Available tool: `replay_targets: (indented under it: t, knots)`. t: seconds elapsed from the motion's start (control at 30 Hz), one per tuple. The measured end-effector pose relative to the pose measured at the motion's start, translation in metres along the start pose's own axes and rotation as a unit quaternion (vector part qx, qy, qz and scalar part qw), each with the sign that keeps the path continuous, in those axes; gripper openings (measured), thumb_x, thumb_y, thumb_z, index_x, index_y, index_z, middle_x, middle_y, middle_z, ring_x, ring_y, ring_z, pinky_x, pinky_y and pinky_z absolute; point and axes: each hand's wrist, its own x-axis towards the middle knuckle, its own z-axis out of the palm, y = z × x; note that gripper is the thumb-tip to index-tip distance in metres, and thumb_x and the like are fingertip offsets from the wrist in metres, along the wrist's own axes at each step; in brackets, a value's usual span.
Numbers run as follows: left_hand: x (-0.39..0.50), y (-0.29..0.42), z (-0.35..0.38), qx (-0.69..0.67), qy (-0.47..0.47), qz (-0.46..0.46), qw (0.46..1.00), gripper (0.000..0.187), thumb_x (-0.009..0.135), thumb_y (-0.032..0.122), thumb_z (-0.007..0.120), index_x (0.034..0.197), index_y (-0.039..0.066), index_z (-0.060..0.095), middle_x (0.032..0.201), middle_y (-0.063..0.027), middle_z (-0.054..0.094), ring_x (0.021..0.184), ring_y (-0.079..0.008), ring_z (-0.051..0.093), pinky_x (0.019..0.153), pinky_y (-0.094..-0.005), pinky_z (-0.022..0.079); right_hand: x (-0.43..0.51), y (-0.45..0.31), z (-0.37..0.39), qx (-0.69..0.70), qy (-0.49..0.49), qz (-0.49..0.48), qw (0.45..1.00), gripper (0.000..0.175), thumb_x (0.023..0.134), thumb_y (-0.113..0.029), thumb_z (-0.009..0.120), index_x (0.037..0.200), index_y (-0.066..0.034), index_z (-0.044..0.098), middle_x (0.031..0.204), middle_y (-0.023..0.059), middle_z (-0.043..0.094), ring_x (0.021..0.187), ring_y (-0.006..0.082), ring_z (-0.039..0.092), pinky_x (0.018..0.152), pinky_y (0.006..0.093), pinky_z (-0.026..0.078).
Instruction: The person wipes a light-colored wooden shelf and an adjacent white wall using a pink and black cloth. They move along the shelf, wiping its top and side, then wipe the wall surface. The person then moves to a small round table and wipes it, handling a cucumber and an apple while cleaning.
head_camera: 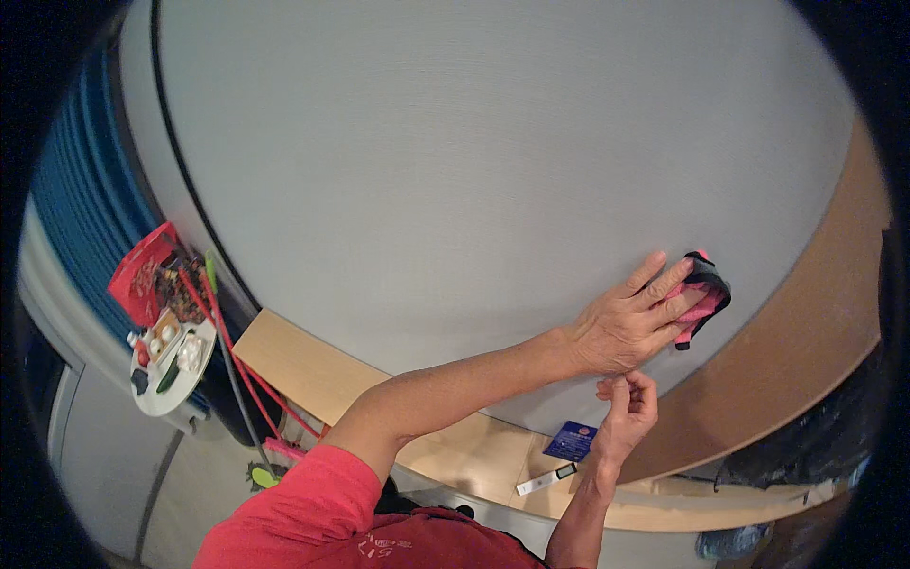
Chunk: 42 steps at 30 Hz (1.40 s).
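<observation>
My left hand (629, 316) lies with spread fingers over a pink and black cloth (702, 302), pressed against a large light-grey panel (455, 171). The cloth is bunched, and part of it is hidden under the fingers. Just below the left wrist, my right hand (631, 412) is curled, its thumb against the fingers. Nothing shows in it, and its fingertips are at or very near the left wrist. A dark blue printed card (571, 442) and a slim white device with a small dark display (546, 479) rest below on a pale wooden ledge (490, 444).
A brown wooden board (775, 370) borders the panel at right, near black plastic (775, 444). On the left, a round white table (160, 404) holds eggs, a cucumber and a red bag (138, 284). Red and grey poles (234, 363) lean beside it. Blue curtains (92, 149) hang behind.
</observation>
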Motion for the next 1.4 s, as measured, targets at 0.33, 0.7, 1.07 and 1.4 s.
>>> replay_targets:
  t: [0.33, 0.7, 1.07, 1.4]
  knots:
    - [-0.060, -0.086, -0.107, 0.134, 0.061, -0.071, 0.987, 0.036, 0.073, 0.023, 0.069, 0.108, 0.013, 0.069, 0.136, -0.0133, 0.053, 0.130, -0.0418, 0.045, 0.112, -0.0624, 0.025, -0.013, 0.024, 0.076, 0.049, -0.091, -0.004, 0.995, 0.015, 0.088, -0.009, 0.063, 0.100, -0.0002, 0.059, 0.076, 0.0067, 0.059, 0.068, 0.0144, 0.056, 0.063, 0.0273, 0.047]
    - [-0.131, -0.182, -0.230, 0.225, 0.163, -0.222, 0.935, 0.048, 0.070, 0.016, 0.067, 0.116, 0.004, 0.062, 0.134, -0.0265, 0.047, 0.123, -0.0500, 0.045, 0.110, -0.0628, 0.030, -0.036, 0.020, 0.202, -0.014, -0.121, -0.219, 0.968, 0.012, 0.090, -0.009, 0.062, 0.097, 0.0008, 0.060, 0.082, 0.0097, 0.060, 0.073, 0.0193, 0.056, 0.064, 0.0302, 0.048]
    - [-0.130, -0.154, -0.166, 0.178, 0.237, -0.104, 0.949, 0.039, 0.090, 0.048, 0.064, 0.108, 0.013, 0.066, 0.119, -0.0156, 0.059, 0.114, -0.0420, 0.053, 0.091, -0.0570, 0.043, -0.079, -0.018, 0.276, 0.003, -0.069, -0.374, 0.925, 0.017, 0.091, -0.014, 0.066, 0.097, 0.0014, 0.062, 0.083, 0.0110, 0.062, 0.068, 0.0192, 0.057, 0.058, 0.0309, 0.050]
    - [-0.154, -0.122, -0.143, 0.243, 0.113, -0.176, 0.947, 0.046, 0.087, 0.050, 0.065, 0.126, 0.027, 0.061, 0.137, -0.0169, 0.048, 0.130, -0.0479, 0.037, 0.102, -0.0666, 0.032, -0.067, -0.024, 0.255, 0.059, -0.122, -0.394, 0.909, 0.021, 0.092, -0.016, 0.067, 0.098, 0.0032, 0.062, 0.079, 0.0131, 0.063, 0.061, 0.0189, 0.057, 0.053, 0.0309, 0.051]
